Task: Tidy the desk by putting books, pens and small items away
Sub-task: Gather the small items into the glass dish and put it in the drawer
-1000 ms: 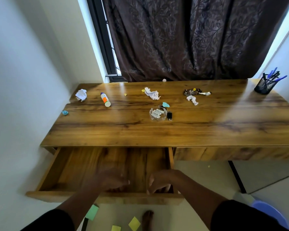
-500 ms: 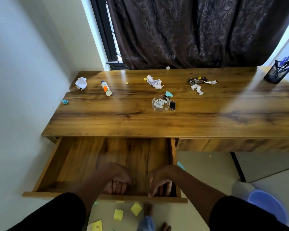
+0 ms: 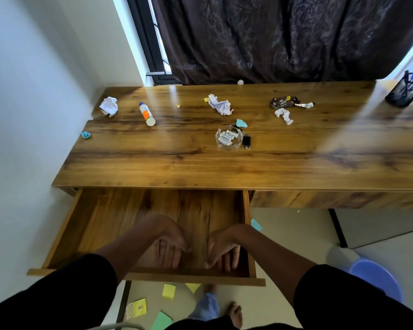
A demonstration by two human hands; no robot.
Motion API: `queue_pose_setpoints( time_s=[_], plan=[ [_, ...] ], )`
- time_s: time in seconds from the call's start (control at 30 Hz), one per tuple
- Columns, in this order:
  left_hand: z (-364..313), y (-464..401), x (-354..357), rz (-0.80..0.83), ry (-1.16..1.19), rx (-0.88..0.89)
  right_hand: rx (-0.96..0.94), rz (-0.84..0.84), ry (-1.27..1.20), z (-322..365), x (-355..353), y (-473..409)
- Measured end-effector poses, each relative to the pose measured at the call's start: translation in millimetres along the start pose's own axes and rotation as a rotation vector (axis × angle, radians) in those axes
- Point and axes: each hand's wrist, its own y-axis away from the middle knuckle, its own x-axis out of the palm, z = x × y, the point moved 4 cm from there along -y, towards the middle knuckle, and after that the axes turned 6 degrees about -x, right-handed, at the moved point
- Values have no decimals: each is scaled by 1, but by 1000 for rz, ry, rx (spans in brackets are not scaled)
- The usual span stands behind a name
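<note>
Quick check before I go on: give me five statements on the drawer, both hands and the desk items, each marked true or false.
1. The drawer is pulled open. True.
2. The glue stick stands upright. False: it lies on its side.
3. Both hands, left hand and right hand, are inside the drawer. True.
4. The USB stick lies in the glass dish. False: beside it.
5. The pen holder is empty. False: it holds pens.

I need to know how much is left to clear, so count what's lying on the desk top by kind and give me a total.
Crumpled white paper: 3, for example the one at far left
Small coloured scraps: 4, such as the blue ball
Glue stick: 1
Glass dish: 1
USB stick: 1
Snack wrapper: 1
Pen holder: 1
Total: 12
</note>
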Motion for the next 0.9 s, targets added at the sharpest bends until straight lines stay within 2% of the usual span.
queue_pose_setpoints(
  time_s=[0.07,0.17,0.27,0.37,0.4,0.57,0.73,0.9],
  plan=[
    [-17,18,-20,-95,29,165,-63,-143,51,8,-22,4],
    [-41,49,-62,-324,178,424,-232,-485,93,29,-71,26],
    [-49,71,-108,-643,293,507,-307,-844,175,44,-121,58],
    [-53,83,-145,-1038,265,502,-219,-1097,114,33,-164,77],
    [-55,85,-153,-1108,266,487,-172,-1151,116,26,-176,80],
    [-78,86,-184,-1182,233,477,-68,-1300,78,-9,-226,88],
    [-106,81,-216,-1208,207,462,8,-1258,94,-27,-258,81],
    [-135,72,-248,-1225,101,498,-4,-1242,120,-27,-282,77]
  ],
)
